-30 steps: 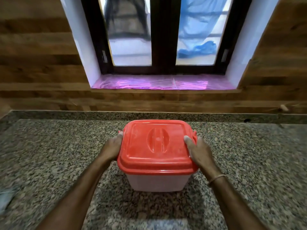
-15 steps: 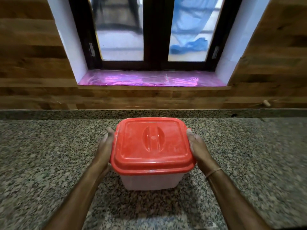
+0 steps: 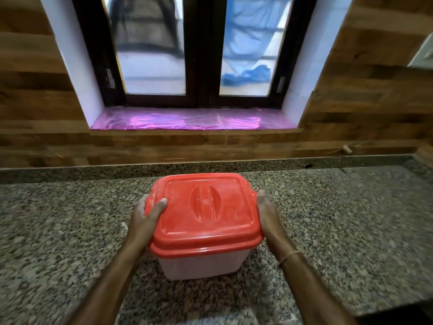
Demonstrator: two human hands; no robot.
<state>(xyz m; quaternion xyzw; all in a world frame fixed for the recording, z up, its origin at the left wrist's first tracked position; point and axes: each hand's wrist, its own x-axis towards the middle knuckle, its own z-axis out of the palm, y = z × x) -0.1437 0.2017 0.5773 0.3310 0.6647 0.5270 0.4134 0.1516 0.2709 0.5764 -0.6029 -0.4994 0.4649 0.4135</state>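
Note:
A translucent white plastic container [image 3: 201,263] with a red lid [image 3: 206,212] stands on the speckled granite counter [image 3: 70,231], in the middle of the view. My left hand [image 3: 145,219] grips the lid's left edge, thumb lying on top of the lid and fingers hidden below the rim. My right hand [image 3: 269,219] lies against the lid's right edge near a small side tab, fingers mostly straight along the rim. The lid has a moulded oval handle at its centre.
Behind the counter runs a low granite upstand and a wood-panelled wall [image 3: 35,102]. A dark-framed window [image 3: 199,55] sits above a sill covered in pink film [image 3: 192,119]. The counter's front right edge [image 3: 386,308] drops off at the lower right.
My left thumb has come up onto the lid's top and now clamps its left edge. The container sits a little to the right in view. My right hand stays at the right edge.

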